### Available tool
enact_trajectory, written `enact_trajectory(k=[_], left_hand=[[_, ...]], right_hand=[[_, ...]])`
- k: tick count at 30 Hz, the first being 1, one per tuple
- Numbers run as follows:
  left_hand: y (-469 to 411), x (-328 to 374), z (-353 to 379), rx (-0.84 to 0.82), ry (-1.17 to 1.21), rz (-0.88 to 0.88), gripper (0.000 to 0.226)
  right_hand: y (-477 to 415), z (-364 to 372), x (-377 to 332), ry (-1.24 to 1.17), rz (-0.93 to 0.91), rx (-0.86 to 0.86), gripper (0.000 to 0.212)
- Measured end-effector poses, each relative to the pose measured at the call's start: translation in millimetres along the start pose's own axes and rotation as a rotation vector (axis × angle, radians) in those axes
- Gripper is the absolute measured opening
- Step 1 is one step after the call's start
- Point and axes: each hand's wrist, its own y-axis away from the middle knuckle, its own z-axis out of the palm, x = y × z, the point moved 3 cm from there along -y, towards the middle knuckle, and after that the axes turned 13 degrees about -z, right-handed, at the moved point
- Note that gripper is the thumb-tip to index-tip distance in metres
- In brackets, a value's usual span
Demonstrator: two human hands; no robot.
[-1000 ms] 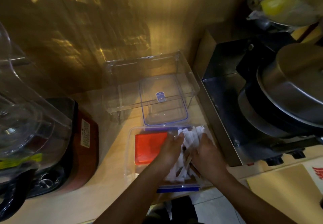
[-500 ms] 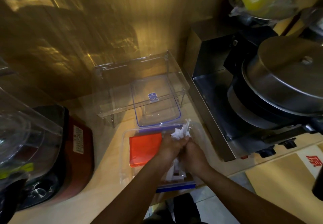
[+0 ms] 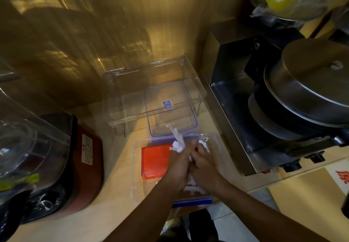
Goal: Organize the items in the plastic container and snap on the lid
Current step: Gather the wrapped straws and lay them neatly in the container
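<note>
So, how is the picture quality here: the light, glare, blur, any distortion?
Head view: warm dim yellow light, with bright glare streaks on the back wall; the left hand and right hand are dark and slightly soft over the plastic container; the wide-angle lens bends the edges, as at the blender jar.

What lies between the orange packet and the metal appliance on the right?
In the head view, both hands, gathering white paper strips inside the plastic container.

**Layout, tabletop**

Container (image 3: 138,166) at lower centre of frame; packet (image 3: 154,163) in its left half, paper strips (image 3: 178,144) right. Lid (image 3: 171,109) directly behind, under rack (image 3: 132,98). Blender (image 3: 47,162) left; appliance (image 3: 264,100) right.
</note>
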Motion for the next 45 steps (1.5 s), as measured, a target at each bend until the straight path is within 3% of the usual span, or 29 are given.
enact_trajectory(k=[3,5,8,11,16,18,21,23,25,27,32,38,42,44,45], left_hand=[[-1,7,-13,0.088,0.171,-0.011,0.026],[-2,14,-26,0.150,0.178,0.039,0.016],[3,29,-44,0.201,0.139,0.183,0.021],[7,39,-58,0.199,0.168,0.256,0.015],[12,50,-75,0.316,0.199,0.295,0.016],[13,55,-80,0.347,0.207,0.331,0.015],[16,56,-85,0.340,0.212,0.344,0.018],[18,54,-88,0.286,0.252,0.343,0.016],[19,50,-92,0.181,0.284,0.337,0.009],[21,45,-96,0.076,0.304,0.321,0.008],[23,37,-104,-0.027,0.441,0.317,0.012],[25,28,-89,-0.108,0.544,0.266,0.011],[24,19,-73,-0.094,0.483,0.208,0.020],[24,18,-71,-0.070,0.484,0.197,0.004],[24,17,-71,-0.042,0.478,0.190,0.007]], right_hand=[[1,-6,3,-0.104,0.016,-0.003,0.034],[2,-17,10,-0.213,0.081,0.096,0.025],[3,-29,31,-0.138,0.217,0.173,0.019],[-3,-26,39,0.012,0.245,-0.035,0.017],[-4,-12,35,0.382,-0.063,-0.561,0.025],[-3,-7,38,0.474,-0.065,-0.604,0.028],[-4,0,43,0.447,0.067,-0.569,0.050],[-4,4,42,0.500,0.009,-0.570,0.055],[-4,5,33,0.345,-0.060,-0.506,0.047],[-7,1,20,0.001,-0.029,-0.382,0.031],[-11,6,2,-1.080,0.655,-0.045,0.025],[-13,18,-22,-1.309,0.973,-0.013,0.042],[-17,21,-29,-1.290,0.842,-0.017,0.033],[-18,10,-33,-0.938,0.476,-0.097,0.023],[-19,4,-34,-0.673,0.280,-0.155,0.039]])
